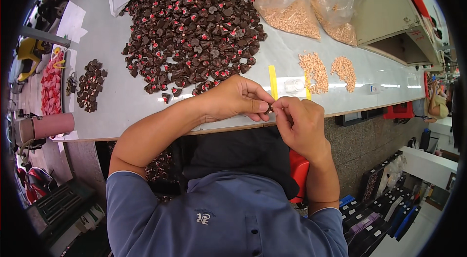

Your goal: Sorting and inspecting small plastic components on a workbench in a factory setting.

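Close to the front edge of the grey table, my left hand pinches a small dark brown piece between thumb and fingers. My right hand meets it from the other side, its thumb and index finger closed on the same piece. Fingers hide most of it, so its exact kind is unclear. Beyond my left hand spreads a large heap of dark brown pieces, many with red and white spots. Small beige pieces lie in two loose piles, one nearer my hands and another farther right.
Two clear bags of beige bits, one beside the other, stand at the back by a metal box. Yellow tape flanks a small white item. At left are a smaller dark pile and a pink tumbler.
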Demonstrator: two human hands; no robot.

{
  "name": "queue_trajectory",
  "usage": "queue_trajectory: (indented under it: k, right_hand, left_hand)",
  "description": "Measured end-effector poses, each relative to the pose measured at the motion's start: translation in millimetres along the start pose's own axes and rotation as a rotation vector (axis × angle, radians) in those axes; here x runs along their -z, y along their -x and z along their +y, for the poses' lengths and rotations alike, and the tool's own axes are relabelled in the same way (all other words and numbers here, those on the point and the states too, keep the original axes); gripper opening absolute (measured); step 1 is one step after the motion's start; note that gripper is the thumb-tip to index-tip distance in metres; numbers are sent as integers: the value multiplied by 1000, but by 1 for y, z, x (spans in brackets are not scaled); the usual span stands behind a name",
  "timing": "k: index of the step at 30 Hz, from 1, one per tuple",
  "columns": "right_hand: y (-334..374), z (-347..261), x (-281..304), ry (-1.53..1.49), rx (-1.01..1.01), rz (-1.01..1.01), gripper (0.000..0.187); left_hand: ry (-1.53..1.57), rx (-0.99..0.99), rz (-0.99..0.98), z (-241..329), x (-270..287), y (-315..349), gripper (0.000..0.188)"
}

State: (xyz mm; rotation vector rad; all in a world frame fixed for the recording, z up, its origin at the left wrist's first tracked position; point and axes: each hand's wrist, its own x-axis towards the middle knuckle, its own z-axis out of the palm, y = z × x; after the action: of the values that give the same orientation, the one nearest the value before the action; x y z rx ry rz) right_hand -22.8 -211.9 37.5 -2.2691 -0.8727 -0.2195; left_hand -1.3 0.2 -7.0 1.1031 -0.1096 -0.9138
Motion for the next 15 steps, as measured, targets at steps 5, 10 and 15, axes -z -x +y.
queue_trajectory:
  k: [5, 10, 15]
  right_hand:
    - [7, 4, 1, -211, -234, -17, 13]
    - [2, 0, 2, -382, -460, -128, 22]
    - [3, 1, 1, -379, -435, -100, 22]
  left_hand:
    - [6, -13, 0, 2, -1, 2, 25]
    - [-13, -24, -15, 1, -2, 1, 20]
    - [-47, -6, -11, -1, 1, -1, 23]
